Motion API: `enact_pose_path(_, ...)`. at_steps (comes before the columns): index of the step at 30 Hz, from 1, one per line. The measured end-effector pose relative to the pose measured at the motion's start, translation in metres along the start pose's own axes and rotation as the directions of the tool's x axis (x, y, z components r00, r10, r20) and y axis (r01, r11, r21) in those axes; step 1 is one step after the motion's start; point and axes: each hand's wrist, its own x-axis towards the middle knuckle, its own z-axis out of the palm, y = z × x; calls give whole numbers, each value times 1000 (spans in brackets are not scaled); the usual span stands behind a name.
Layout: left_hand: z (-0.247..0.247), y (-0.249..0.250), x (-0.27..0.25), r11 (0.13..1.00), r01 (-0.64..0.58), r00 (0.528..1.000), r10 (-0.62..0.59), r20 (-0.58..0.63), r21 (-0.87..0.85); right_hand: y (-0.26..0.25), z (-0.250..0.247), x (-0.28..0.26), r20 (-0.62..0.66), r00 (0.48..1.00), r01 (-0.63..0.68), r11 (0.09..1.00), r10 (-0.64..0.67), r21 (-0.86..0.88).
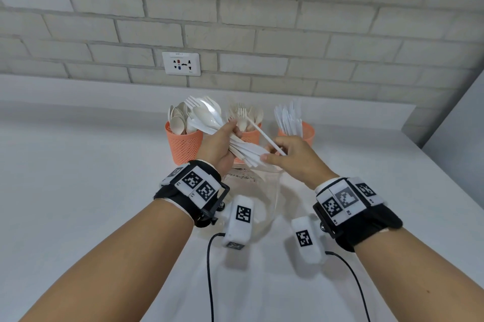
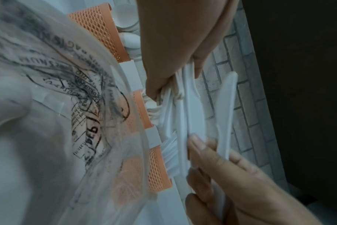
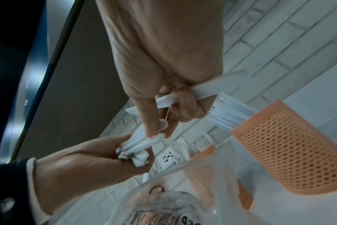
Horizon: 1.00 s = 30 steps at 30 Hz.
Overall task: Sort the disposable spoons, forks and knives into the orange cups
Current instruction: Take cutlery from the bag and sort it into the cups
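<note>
Mid-sort here: my left hand (image 1: 219,144) gripped a mixed bundle of plastic cutlery (image 1: 237,148) above the clear bag (image 1: 264,198), right hand (image 1: 293,156) pinched one fork (image 1: 258,129) pulled free. Next imo: drop it tines-up in the middle orange cup (image 1: 248,136) w/ the other forks.

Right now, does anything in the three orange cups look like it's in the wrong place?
Nothing stands out. The left cup holds spoons, the right cup knives; the middle cup seems to hold forks, partly hidden. The unsorted bundle is in the left hand.
</note>
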Motion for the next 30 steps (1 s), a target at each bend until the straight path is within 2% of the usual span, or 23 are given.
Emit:
enact_pose_path(3,-3,4,-1,998,24,1000,-25,-4,-59,7,-7,2,-92,991,-74,974,95,213)
enact_pose_path(5,-3,7,-4,994,33,999,-35,-20,-102,11,-10,5,-118,977,-110,896,177,431)
enact_pose_path(8,-3,8,-7,989,24,999,-29,-31,-147,15,-14,10,-104,953,-119,669,283,734)
enact_pose_path(10,-5,7,-4,989,19,999,-23,-23,-146,16,-16,13,-109,939,-73,500,325,863)
enact_pose_path(11,-6,6,-3,990,24,999,-27,-19,-139,16,-16,15,-123,936,-47,463,330,885)
enact_pose_path(12,-7,5,-1,990,30,999,-33,-24,-135,15,-15,17,-131,935,-50,488,330,871)
enact_pose_path(15,-8,4,1,989,12,998,-22,-65,-148,15,-4,19,-135,936,-151,715,326,683)
enact_pose_path(17,-6,4,2,979,-20,995,1,-95,-202,18,4,17,-103,948,-162,734,301,660)
enact_pose_path(20,-6,7,3,959,-57,990,19,-138,-279,23,14,11,-4,969,-160,637,248,754)
enact_pose_path(24,-6,3,1,986,-39,994,21,-107,-164,24,21,10,28,980,-131,524,199,842)
enact_pose_path(27,-9,2,0,989,8,997,-20,-79,-146,20,14,17,-63,958,-78,466,281,881)
enact_pose_path(30,-15,4,2,986,30,996,-43,-74,-167,20,0,24,-100,920,-18,296,378,955)
